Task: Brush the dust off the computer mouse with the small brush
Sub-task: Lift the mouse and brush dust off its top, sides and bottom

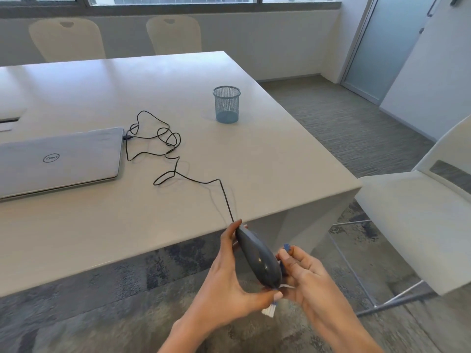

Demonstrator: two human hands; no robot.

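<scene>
My left hand (226,281) grips a dark grey computer mouse (258,258) in the air, just off the table's near right edge, turned on its side. Its black cable (168,149) runs in loops across the table to the laptop. My right hand (305,278) holds a small brush against the far side of the mouse. The brush's blue handle end (287,247) sticks out above my fingers. Its white bristles (269,310) show below the mouse, under my left thumb. Most of the brush is hidden behind the mouse and my fingers.
A closed silver laptop (58,161) lies on the white table (254,174) at the left. A blue mesh pen cup (226,104) stands farther back. A white chair (418,225) is close on the right; two more chairs stand behind the table.
</scene>
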